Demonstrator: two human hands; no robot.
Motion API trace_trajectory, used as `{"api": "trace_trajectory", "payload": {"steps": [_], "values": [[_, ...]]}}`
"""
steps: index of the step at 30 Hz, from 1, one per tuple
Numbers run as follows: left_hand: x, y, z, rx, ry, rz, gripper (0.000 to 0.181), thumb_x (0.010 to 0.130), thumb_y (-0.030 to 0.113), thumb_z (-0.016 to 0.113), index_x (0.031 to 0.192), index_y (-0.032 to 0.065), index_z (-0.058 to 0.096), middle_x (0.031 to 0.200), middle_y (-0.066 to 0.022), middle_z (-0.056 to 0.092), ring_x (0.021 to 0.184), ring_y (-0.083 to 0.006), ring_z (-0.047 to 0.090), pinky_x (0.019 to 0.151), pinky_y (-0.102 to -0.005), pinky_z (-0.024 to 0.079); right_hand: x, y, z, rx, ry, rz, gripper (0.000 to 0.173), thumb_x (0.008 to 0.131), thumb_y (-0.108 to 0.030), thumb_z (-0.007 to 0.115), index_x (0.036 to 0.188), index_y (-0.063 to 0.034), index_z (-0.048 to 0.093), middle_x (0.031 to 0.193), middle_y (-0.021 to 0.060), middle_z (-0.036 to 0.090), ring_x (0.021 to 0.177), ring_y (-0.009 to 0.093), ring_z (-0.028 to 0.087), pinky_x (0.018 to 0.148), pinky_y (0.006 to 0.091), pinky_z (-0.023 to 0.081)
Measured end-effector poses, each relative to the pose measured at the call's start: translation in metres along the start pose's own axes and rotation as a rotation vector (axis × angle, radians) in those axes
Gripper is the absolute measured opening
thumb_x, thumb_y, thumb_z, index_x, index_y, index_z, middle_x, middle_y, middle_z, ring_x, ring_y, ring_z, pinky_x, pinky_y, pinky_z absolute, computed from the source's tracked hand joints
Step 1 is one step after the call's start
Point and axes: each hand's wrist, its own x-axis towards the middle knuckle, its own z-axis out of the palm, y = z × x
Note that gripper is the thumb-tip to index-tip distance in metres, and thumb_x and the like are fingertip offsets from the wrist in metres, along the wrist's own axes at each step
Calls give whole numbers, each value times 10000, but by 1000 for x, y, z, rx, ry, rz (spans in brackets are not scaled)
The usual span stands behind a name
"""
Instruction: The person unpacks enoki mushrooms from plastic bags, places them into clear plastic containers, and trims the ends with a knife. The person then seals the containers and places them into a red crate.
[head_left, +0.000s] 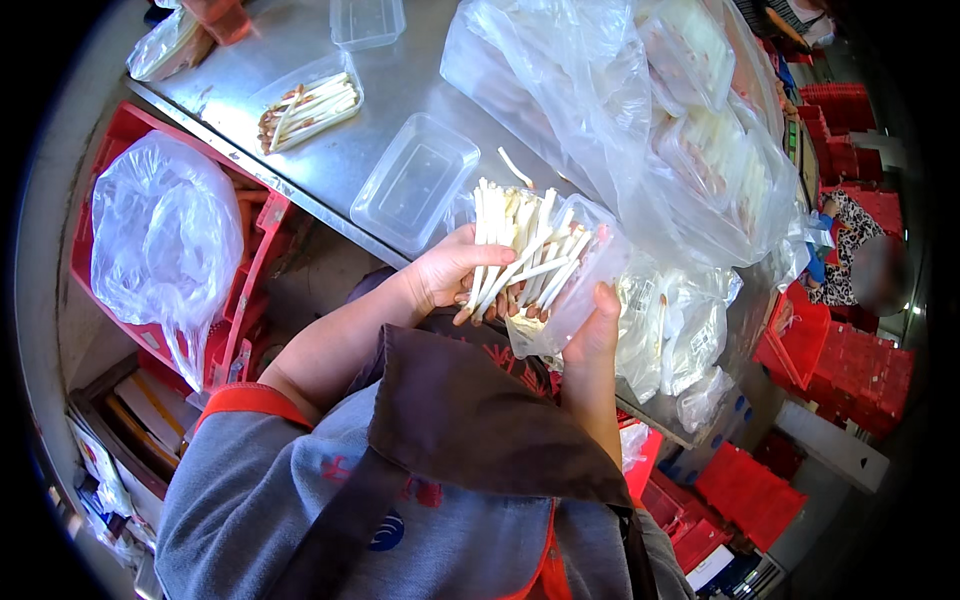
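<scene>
A bunch of slender white sticks with brown ends (517, 247) is gripped in my left hand (457, 268), thumb across the top. My right hand (598, 319) grips a clear plastic tray (574, 322) by its side, tilted against the bunch. Some sticks lie partly within the tray, though the bunch hides how far. Just beyond my left hand, a clear plastic tray (416, 180) lies on the steel table (300, 176). One loose stick (515, 166) lies on the steel behind the bunch.
Farther left stands a tray of similar sticks (311, 112); another clear tray (367, 22) lies beyond. A large plastic bag (555, 97) holds filled trays at right, with smaller bags (675, 322) nearer. Below the table's left edge sits a red crate (259, 247) under a bag (165, 225).
</scene>
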Motion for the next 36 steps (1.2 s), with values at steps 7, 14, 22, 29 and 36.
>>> {"api": "trace_trajectory", "payload": {"steps": [7,14,22,29,36], "values": [[-1,8,-5,58,-23,-2,511,766,209,705,1154,-28,471,829,-187,632,659,-283,656,543,-383,570,3,3,2,68,-10,-28,938,693,-398,673,1452,-140,184,1436,130,295,1329,296,277,1107,430,199],[-12,14,8,31,-13,108,474,777,39,680,1211,12,491,1079,-99,611,909,-166,622,752,-303,534,7,9,1,-25,-51,-83,992,667,-430,682,1458,-142,156,1445,141,257,1331,314,261,1095,455,216],[-19,17,27,183,153,185,554,792,27,660,1273,30,385,1063,-103,573,841,-189,616,654,-302,530,22,24,-5,103,-52,1,1007,640,-465,691,1446,-138,183,1405,134,315,1292,323,312,1068,462,266],[-13,14,39,409,269,270,480,806,14,626,1229,9,399,964,-92,583,700,-171,608,602,-304,521,41,51,-17,325,-57,229,852,679,-494,637,1381,-121,330,1361,134,394,1252,326,390,1023,457,357],[-12,29,22,42,151,24,463,850,196,609,1235,-2,444,1106,-152,573,902,-304,620,754,-430,543,37,61,-37,43,-119,41,543,883,-394,373,1328,-82,385,1282,190,465,1023,342,560,812,494,489]]}}
